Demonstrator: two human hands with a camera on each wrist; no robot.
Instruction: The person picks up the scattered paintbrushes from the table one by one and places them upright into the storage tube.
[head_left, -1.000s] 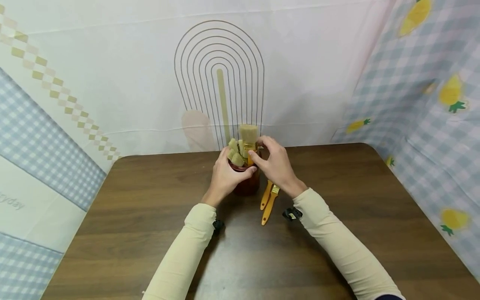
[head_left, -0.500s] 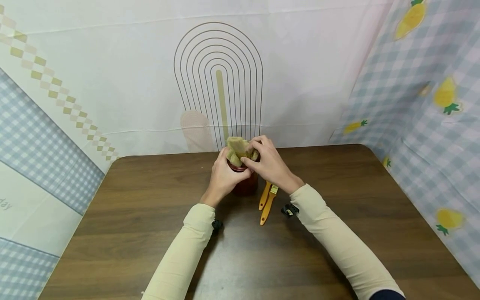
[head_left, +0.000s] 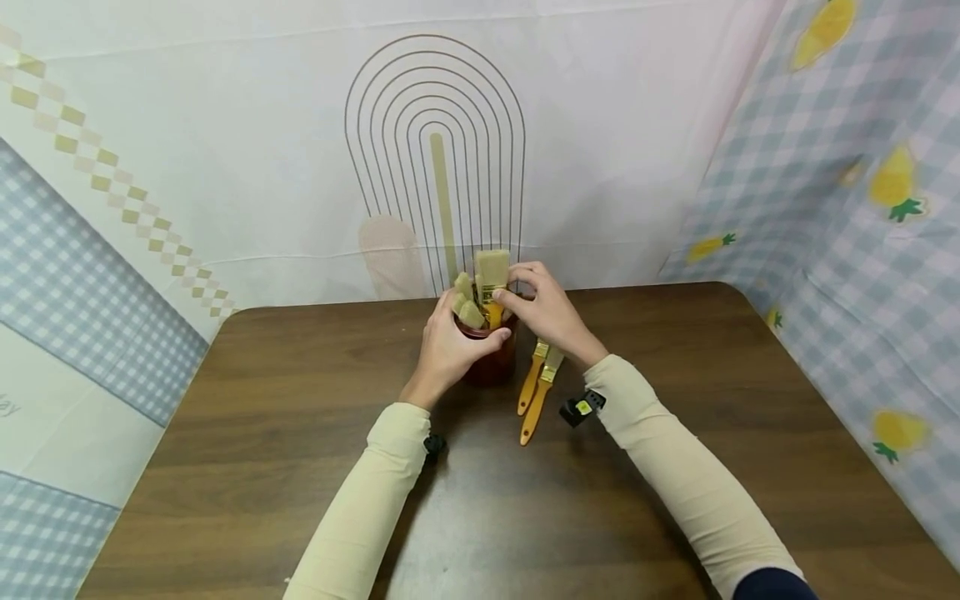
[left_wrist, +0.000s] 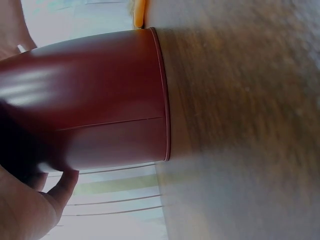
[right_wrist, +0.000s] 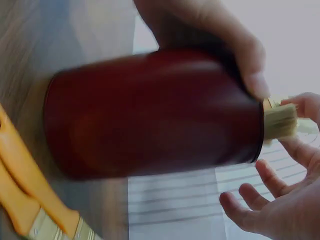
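A dark red cylindrical holder (head_left: 491,367) stands upright on the table, several paintbrushes (head_left: 463,304) in it with pale bristles up. My left hand (head_left: 450,346) grips the holder around its upper part, thumb at the near rim. In the left wrist view the holder's smooth wall (left_wrist: 100,100) fills much of the picture. With thumb and fingertips my right hand (head_left: 551,312) pinches a wide paintbrush (head_left: 492,271) near its metal band; its bristles rise above the others and its orange handle goes down into the holder. In the right wrist view some bristles (right_wrist: 281,121) stick out past the rim.
Two paintbrushes with orange handles (head_left: 534,412) lie side by side on the wooden table (head_left: 315,400), just right of the holder. Behind the table hangs a white cloth (head_left: 615,150) with printed arches. A checked cloth (head_left: 810,200) hangs at the right.
Half a second ago my right hand was lower over the bristles; now the wide paintbrush stands higher and upright in its fingers. My left hand stays on the holder.
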